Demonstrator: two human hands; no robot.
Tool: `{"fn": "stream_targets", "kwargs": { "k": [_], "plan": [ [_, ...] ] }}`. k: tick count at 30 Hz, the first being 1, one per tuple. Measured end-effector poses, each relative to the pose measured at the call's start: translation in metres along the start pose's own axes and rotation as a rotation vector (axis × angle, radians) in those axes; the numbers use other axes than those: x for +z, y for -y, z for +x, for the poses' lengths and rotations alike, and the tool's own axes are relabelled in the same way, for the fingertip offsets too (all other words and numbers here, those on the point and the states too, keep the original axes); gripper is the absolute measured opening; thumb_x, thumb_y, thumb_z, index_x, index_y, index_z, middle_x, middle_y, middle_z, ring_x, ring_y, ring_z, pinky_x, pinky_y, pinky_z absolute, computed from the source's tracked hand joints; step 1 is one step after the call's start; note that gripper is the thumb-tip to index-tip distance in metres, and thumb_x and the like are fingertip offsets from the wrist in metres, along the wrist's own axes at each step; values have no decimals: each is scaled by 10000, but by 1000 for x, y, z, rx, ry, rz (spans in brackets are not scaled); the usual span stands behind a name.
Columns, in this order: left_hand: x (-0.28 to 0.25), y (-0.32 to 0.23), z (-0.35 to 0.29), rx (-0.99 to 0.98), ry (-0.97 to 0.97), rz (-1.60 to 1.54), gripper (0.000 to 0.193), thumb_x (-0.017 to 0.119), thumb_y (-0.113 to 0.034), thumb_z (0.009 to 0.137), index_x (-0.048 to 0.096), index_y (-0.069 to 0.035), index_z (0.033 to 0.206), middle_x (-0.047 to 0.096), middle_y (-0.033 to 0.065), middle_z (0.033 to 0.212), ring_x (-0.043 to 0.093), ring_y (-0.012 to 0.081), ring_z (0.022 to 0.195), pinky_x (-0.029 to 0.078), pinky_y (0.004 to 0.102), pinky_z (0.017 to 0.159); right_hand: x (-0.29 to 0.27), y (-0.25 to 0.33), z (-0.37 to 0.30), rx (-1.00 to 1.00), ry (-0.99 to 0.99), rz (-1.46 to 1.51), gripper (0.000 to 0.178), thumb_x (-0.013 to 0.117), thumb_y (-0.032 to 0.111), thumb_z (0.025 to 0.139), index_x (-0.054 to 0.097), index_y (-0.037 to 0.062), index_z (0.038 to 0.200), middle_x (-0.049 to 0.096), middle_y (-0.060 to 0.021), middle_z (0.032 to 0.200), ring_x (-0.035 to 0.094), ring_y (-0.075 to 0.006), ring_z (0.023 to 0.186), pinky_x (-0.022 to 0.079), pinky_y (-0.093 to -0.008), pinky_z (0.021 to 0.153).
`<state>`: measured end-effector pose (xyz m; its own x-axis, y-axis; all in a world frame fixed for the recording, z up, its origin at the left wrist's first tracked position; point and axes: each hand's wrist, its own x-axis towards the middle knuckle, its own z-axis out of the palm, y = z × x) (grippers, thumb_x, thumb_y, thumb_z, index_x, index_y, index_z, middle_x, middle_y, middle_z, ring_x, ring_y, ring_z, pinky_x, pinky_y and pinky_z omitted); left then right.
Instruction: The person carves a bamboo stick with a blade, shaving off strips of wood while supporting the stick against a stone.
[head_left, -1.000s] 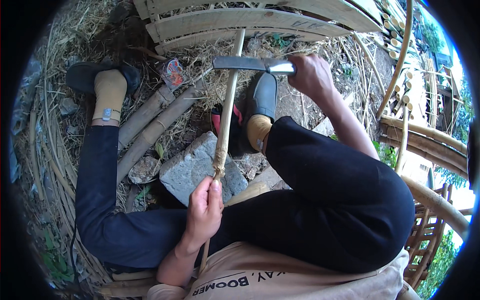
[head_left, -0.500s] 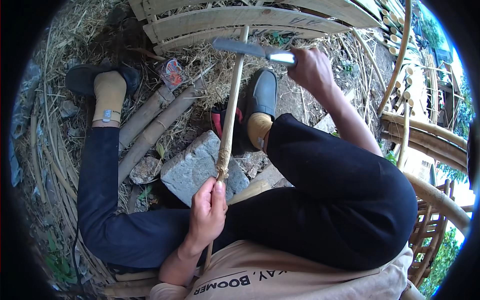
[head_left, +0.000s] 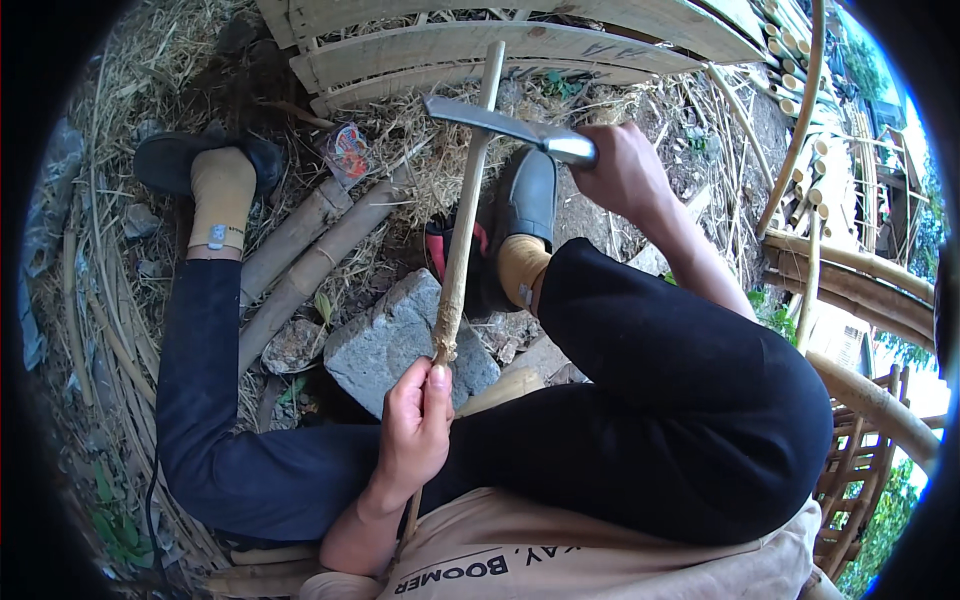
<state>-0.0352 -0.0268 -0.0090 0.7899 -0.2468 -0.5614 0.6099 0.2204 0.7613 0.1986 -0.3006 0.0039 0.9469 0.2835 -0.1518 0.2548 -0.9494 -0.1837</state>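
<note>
Beyond both hands, a slatted wooden panel point(head_left: 480, 48) bounds the reach; straw-strewn ground lies this side of it. Just nearer than the right hand point(head_left: 622, 172) stands a grey shoe point(head_left: 528, 200), with the bent knee farther right. A stone block point(head_left: 375, 345) sits just ahead of the left hand point(head_left: 415, 430), partly covered by the stick point(head_left: 462, 250). The right fist hides most of the knife point(head_left: 485, 120)'s handle; whether the stick's far tip touches the panel, I cannot tell. The left hand is closed round the stick's thin near part, thumb on top. The right is clenched on the handle, blade crossing the stick.
</note>
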Motion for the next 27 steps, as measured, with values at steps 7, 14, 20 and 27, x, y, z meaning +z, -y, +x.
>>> {"fn": "stream_targets", "kwargs": {
  "k": [7,14,20,27],
  "plan": [
    [-11,3,6,-42,-59,-32,268,427,-294,1109,471,-99,930,330,-86,619,248,-11,435,186,196,382,6,35,-4,27,125,38,436,725,460,866,719,24,859,676,-185,666,702,-375,659,569,-480,668],
    [-11,-10,7,-57,-61,-145,285,406,-304,1114,468,-102,922,320,-88,615,238,-11,435,170,197,385,26,38,-8,-133,20,258,370,710,379,919,656,44,1066,649,-183,674,672,-384,647,519,-449,620],
    [-14,-5,10,-50,-42,-167,288,407,-309,1114,467,-107,918,317,-90,617,239,-10,438,169,198,385,32,38,-19,-159,63,288,321,724,323,910,646,43,1046,638,-185,674,660,-380,633,501,-450,612],
    [-13,-2,12,-34,-43,-113,284,437,-323,1106,466,-116,914,314,-96,619,246,-10,453,181,193,395,22,44,-20,-121,71,344,366,765,374,877,682,21,932,606,-165,604,627,-338,552,491,-422,587]
  ]
}}
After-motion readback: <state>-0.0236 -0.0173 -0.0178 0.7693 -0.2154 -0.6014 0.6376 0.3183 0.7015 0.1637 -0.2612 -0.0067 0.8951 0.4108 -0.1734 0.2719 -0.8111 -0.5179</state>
